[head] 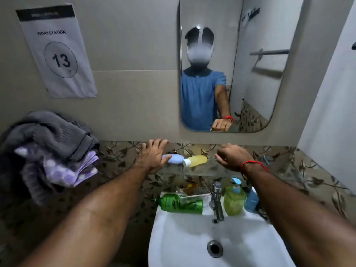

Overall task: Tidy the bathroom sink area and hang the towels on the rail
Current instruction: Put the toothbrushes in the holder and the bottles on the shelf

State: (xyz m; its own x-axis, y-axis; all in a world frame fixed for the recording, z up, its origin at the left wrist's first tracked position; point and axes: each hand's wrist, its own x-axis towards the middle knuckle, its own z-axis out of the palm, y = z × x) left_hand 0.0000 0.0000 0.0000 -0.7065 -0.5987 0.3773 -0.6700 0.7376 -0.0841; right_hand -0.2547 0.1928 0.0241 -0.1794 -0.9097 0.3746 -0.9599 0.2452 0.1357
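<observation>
A glass shelf under the mirror carries a lilac bottle and a yellow bottle, both lying on their sides. My left hand is spread open, fingers apart, with its thumb side touching the lilac bottle's left end. My right hand hovers over the shelf's right part, fingers curled downward, nothing visible in it. A heap of towels sits at the left: a grey towel on top of a purple dotted towel. The towel rail shows only as a reflection in the mirror.
On the white sink rim lie a green bottle on its side, a clear soap dish, a green pump bottle and a blue bottle beside the tap. A razor rests at the shelf's right end.
</observation>
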